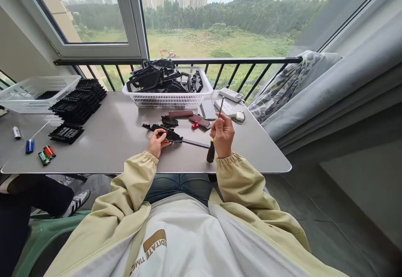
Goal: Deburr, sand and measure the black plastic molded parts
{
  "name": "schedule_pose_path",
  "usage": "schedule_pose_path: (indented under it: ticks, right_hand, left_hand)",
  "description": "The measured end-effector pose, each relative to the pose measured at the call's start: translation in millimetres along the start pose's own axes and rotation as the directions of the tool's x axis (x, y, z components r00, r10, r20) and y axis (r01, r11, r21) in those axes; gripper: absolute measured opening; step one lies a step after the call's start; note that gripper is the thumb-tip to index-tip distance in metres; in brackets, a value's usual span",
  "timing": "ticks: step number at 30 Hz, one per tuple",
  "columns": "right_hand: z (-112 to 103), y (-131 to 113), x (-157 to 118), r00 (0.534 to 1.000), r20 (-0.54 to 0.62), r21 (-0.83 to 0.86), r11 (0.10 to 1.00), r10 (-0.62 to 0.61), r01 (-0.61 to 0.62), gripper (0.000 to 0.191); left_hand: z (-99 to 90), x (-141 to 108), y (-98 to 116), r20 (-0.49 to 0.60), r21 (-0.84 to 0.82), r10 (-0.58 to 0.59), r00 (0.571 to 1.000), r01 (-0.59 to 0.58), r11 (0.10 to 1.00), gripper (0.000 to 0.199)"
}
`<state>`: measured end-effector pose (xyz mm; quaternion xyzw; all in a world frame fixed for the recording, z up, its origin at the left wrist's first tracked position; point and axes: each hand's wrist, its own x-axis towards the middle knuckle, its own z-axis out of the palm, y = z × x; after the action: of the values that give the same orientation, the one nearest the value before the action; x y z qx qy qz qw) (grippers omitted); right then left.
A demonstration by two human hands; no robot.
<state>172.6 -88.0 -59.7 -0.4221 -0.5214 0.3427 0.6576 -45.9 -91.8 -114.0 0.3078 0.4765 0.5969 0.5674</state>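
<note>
The grey tabletop (125, 155) stands in front of a balcony railing (238, 61). At the far edge of the tabletop sits a white plastic basket (169, 100), full of black plastic parts (163, 80). At its left end are a second white basket (37, 94) and stacks of ribbed black pieces (78, 101), and near its left edge lie some disposable lighters (44, 155). In the middle of the tabletop, close to the near edge, the left hand (158, 143) is closed around a long black part (163, 131) and holds it there. The right hand (222, 135) is raised just above the tabletop and pinches a screwdriver (210, 152) between the fingers and thumb, with its thin shaft pointing up.
</note>
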Motion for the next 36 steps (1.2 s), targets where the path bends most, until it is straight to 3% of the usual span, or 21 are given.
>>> schedule_pose_path:
  ticks: [2, 4, 6, 8, 10, 13, 18, 36]
  right_hand:
    - [-5, -6, 1, 0.993, 0.052, 0.105, 0.989, 0.102, -0.107, 0.039]
    - [-8, -10, -2, 0.951, 0.177, 0.196, 0.938, 0.253, -0.286, 0.035]
    - [-6, -7, -12, 0.846, 0.331, 0.228, 0.835, 0.418, -0.501, 0.032]
    - [0, 2, -28, 0.707, 0.446, 0.203, 0.707, 0.549, -0.677, 0.030]
    - [11, 13, -47, 0.639, 0.495, 0.162, 0.661, 0.589, -0.733, 0.028]
    - [26, 29, -67, 0.575, 0.545, 0.129, 0.617, 0.610, -0.777, 0.030]
    - [40, 39, -75, 0.534, 0.583, 0.115, 0.589, 0.612, -0.800, 0.038]
    - [53, 40, -75, 0.535, 0.557, 0.088, 0.595, 0.635, -0.799, 0.046]
  left_hand:
    - [-0.4, 1, -4, -0.052, 0.017, 0.028, 0.998, -0.027, 0.999, 0.032]
    - [-0.5, 3, -8, -0.092, 0.029, 0.051, 0.994, -0.048, 0.998, 0.033]
    - [-0.2, 5, -10, -0.118, 0.037, 0.067, 0.991, -0.063, 0.997, 0.034]
    - [0.2, 6, -12, -0.135, 0.046, 0.081, 0.988, -0.075, 0.996, 0.036]
    - [0.3, 6, -13, -0.140, 0.053, 0.092, 0.986, -0.085, 0.995, 0.039]
    - [-0.3, 6, -15, -0.139, 0.065, 0.101, 0.985, -0.093, 0.994, 0.041]
    - [-1.3, 7, -16, -0.137, 0.075, 0.107, 0.985, -0.097, 0.992, 0.039]
    - [1.5, 5, -16, -0.144, 0.055, 0.100, 0.985, -0.093, 0.994, 0.027]
